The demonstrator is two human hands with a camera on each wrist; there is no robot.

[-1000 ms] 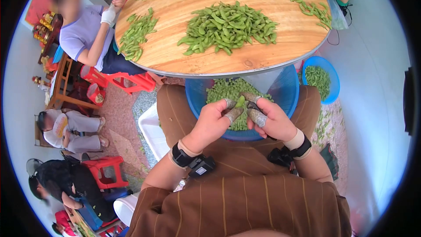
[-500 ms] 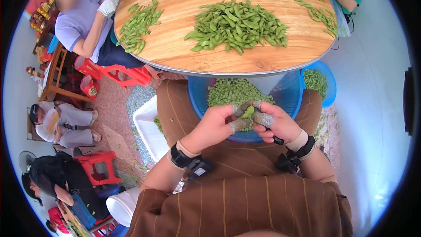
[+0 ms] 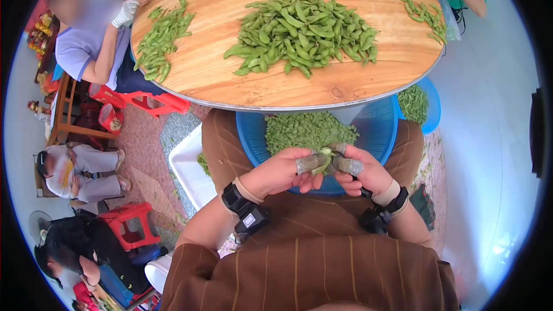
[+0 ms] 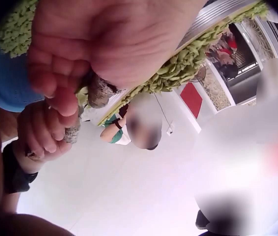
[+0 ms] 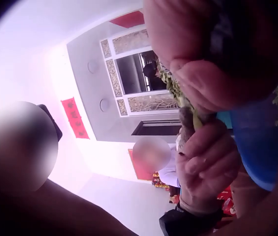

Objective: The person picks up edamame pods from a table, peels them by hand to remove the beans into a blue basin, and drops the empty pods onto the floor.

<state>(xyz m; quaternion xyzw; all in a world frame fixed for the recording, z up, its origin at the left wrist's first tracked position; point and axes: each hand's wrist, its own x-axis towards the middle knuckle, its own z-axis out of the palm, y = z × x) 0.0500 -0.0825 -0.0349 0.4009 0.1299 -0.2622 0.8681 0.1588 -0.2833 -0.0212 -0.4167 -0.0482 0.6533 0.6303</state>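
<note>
In the head view a green soybean pod (image 3: pixel 322 162) is pinched between both hands, above the near rim of a blue basin (image 3: pixel 249 148). My left hand (image 3: pixel 282 171) holds the pod's left side with wrapped thumb and finger; the other fingers curl loosely below. From the other side my right hand (image 3: pixel 370 174) pinches it, its thumb also in a grey speckled wrap. A pale edge shows along the pod. Shelled green beans (image 3: pixel 308 132) fill the basin. In the right wrist view part of the pod (image 5: pixel 197 119) shows between the fingertips.
A round wooden table (image 3: pixel 201 69) bears a large heap of soybean pods (image 3: pixel 305 34) and smaller piles. Right of the basin stands a blue tub (image 3: pixel 433 103) with green pods; a white bin (image 3: pixel 183 164) stands left. A gloved person (image 3: pixel 92 52) sits at the table's left.
Both hands have come slightly closer to the body, still with the pod between them. The pod has turned and shows a paler edge. The head view has shifted a little.
</note>
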